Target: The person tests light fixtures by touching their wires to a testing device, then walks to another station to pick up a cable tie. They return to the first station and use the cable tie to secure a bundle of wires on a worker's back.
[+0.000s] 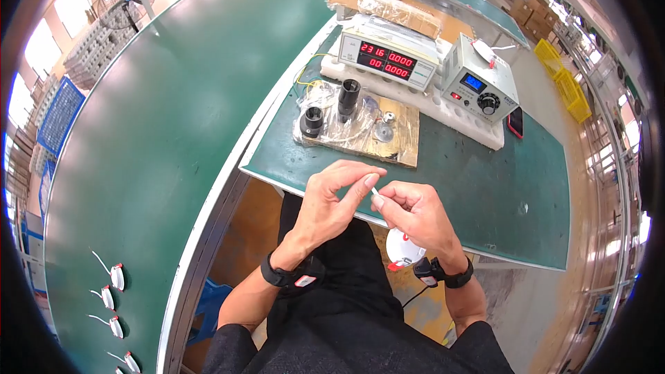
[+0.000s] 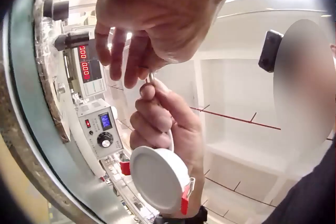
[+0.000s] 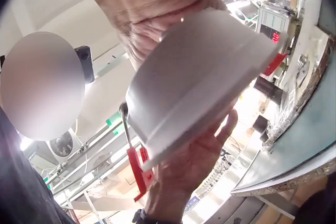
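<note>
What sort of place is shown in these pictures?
Probably a factory: what look like white lamps lie in a row on a long green surface, and a workbench holds a meter with red digits.

From above, the head view faces forward and down over the workbench (image 1: 499, 201). The 2 wrist views look in aslant from close by; all 3 share the white fixture (image 2: 157, 179), nearest in the right wrist view.

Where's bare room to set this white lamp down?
The bench top between the wrapped board, foam slab and your right hand looks bare; so does the green surface at left, beyond the nearest lamps. Crowded: the board, with black sockets, and the foam, under the meter and dial box.
</note>
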`<act>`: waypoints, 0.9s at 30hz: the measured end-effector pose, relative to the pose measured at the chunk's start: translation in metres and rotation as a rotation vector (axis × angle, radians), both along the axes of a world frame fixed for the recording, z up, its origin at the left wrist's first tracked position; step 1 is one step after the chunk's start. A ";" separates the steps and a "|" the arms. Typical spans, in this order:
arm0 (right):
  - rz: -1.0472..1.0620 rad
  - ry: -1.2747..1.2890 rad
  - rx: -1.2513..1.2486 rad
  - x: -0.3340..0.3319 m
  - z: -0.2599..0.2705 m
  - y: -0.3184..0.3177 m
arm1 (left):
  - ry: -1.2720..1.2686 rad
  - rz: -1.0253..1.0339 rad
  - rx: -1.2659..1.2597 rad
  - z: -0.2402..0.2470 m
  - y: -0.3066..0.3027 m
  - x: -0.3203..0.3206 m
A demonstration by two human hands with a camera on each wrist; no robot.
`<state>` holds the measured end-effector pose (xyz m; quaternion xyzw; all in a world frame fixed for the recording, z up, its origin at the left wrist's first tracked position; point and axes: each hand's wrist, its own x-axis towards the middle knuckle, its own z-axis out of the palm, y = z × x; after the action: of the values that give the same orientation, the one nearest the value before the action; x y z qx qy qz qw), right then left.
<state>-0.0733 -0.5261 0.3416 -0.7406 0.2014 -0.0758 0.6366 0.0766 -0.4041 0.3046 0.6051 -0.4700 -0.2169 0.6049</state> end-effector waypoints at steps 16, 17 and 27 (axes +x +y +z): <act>-0.258 -0.083 0.018 0.042 -0.052 -0.063 | 1.127 -0.467 0.171 -0.052 -0.040 -0.043; -0.253 -0.088 0.067 0.046 -0.056 -0.070 | 1.120 -0.459 0.133 -0.052 -0.045 -0.041; -0.195 0.055 -0.016 0.061 -0.071 -0.110 | 1.258 -0.507 0.169 -0.050 -0.078 -0.029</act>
<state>-0.0123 -0.6365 0.2710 -0.7243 0.2894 -0.1188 0.6145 0.0472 -0.4821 0.2549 0.2803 -0.1375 -0.6984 0.6440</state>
